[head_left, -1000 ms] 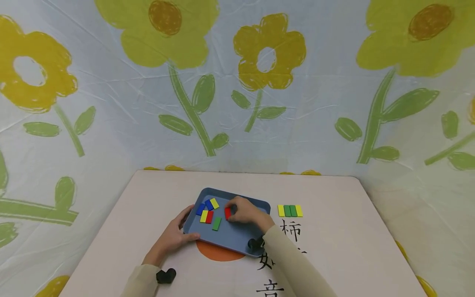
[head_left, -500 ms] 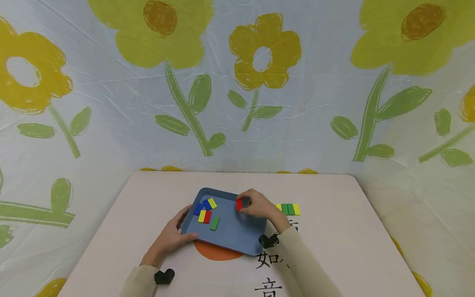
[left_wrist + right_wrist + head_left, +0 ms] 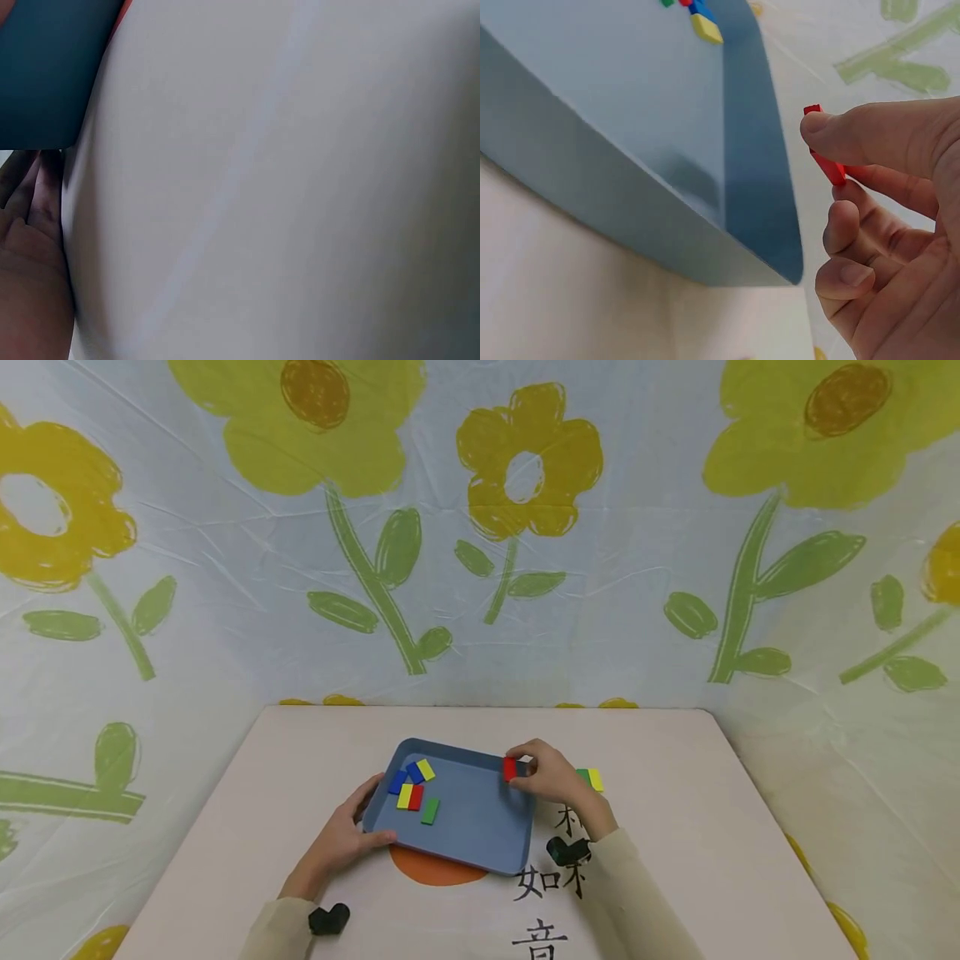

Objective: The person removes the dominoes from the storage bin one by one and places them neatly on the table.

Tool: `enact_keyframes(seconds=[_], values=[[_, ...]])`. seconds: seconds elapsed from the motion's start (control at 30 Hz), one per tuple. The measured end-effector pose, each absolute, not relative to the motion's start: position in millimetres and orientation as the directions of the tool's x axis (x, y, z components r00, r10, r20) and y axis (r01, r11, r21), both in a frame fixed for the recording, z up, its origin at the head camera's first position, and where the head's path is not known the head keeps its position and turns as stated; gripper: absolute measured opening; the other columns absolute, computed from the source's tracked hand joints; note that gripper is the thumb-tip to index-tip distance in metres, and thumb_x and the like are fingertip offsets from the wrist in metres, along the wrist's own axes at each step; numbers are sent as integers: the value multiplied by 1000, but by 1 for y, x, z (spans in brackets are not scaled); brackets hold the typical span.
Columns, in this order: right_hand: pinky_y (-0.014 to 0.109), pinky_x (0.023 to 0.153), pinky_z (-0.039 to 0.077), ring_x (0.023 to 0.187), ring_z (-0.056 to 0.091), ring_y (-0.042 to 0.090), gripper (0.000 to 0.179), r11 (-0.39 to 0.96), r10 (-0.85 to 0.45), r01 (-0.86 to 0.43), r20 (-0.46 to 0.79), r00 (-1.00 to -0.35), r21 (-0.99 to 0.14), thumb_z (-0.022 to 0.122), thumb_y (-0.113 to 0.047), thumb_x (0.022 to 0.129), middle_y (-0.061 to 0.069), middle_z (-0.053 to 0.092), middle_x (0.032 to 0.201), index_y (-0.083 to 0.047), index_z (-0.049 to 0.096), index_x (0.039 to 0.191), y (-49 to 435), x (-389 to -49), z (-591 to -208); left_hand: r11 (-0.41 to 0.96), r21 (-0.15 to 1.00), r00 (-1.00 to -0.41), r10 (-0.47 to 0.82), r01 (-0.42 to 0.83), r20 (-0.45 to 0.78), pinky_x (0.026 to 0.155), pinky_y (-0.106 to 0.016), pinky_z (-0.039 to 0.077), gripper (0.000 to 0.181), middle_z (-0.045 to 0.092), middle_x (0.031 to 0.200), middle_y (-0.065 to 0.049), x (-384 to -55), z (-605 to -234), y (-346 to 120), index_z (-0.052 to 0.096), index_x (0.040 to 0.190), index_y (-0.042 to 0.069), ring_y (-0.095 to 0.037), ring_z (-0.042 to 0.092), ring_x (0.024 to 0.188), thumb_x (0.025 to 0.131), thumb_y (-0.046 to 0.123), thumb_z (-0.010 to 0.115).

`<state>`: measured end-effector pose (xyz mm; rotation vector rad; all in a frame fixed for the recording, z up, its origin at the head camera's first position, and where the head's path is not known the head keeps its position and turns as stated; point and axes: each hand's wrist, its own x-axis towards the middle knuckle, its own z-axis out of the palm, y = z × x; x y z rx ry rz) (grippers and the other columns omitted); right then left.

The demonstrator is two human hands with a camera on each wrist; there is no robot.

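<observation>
My right hand (image 3: pixel 551 772) pinches a red tile (image 3: pixel 510 769) between thumb and fingers, above the right far corner of the blue-grey tray (image 3: pixel 472 847). In the right wrist view the red tile (image 3: pixel 828 154) is raised beside the tray's wall (image 3: pixel 761 150). My left hand (image 3: pixel 345 831) holds the tray's left end, thumb at the near rim and fingers along the left side. In the tray lie a green tile (image 3: pixel 430 811), a yellow tile (image 3: pixel 404 796) against a red tile (image 3: pixel 416 797), two blue tiles (image 3: pixel 398 782) and another yellow tile (image 3: pixel 426 768).
Right of the tray, on the table (image 3: pixel 675 827), a row of tiles (image 3: pixel 591 778) is partly hidden behind my right hand. Black printed characters (image 3: pixel 540 881) and an orange printed shape (image 3: pixel 438 870) mark the table surface. A flowered cloth (image 3: pixel 570 635) hangs around the table.
My right hand has lifted the red tile from the middle of the tray and carried it right, to the far right corner. The left hand stays at the tray's left end.
</observation>
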<state>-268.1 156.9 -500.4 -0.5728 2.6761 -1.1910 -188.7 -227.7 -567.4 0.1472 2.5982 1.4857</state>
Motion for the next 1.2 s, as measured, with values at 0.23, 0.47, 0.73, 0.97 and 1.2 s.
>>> enact_keyframes(seconds=[0.23, 0.47, 0.73, 0.97, 1.2], values=[[28, 62, 48, 82, 55, 18, 41, 587, -348, -228, 13, -938, -777, 81, -11, 86, 13, 62, 123, -6, 70, 125, 175, -263, -494, 504, 863, -985, 161, 24, -67, 118, -64, 34, 101, 32, 167, -14, -190, -569, -229, 30, 162, 22, -40, 43, 146, 80, 34, 88], [30, 63, 48, 87, 55, 21, 43, 609, -318, -194, -13, -948, -769, 80, -10, 88, 16, 61, 129, -6, 69, 129, 202, -264, -500, 514, 858, -986, 148, 14, -72, 119, -64, 34, 102, 33, 167, -13, -189, -568, -231, 29, 163, 23, -39, 44, 145, 80, 37, 88], [32, 72, 54, 96, 62, 26, 43, 650, -305, -211, 4, -952, -730, 76, -7, 88, 21, 61, 131, -2, 67, 129, 230, -266, -503, 509, 861, -987, 137, 1, -80, 119, -64, 33, 102, 34, 167, -11, -192, -566, -233, 30, 162, 25, -38, 44, 145, 80, 37, 88], [31, 71, 51, 93, 61, 24, 40, 697, -265, -172, -27, -964, -696, 76, -5, 87, 21, 61, 129, -2, 69, 127, 251, -259, -511, 512, 859, -987, 145, 11, -75, 119, -65, 32, 102, 32, 167, -13, -191, -568, -233, 29, 163, 23, -40, 42, 146, 81, 37, 87], [31, 70, 50, 93, 59, 26, 42, 738, -220, -121, -67, -973, -664, 77, -5, 84, 22, 62, 124, 1, 69, 125, 275, -253, -523, 496, 868, -985, 150, -4, -91, 120, -66, 30, 102, 31, 168, -14, -190, -568, -230, 29, 163, 23, -41, 40, 148, 81, 36, 88]])
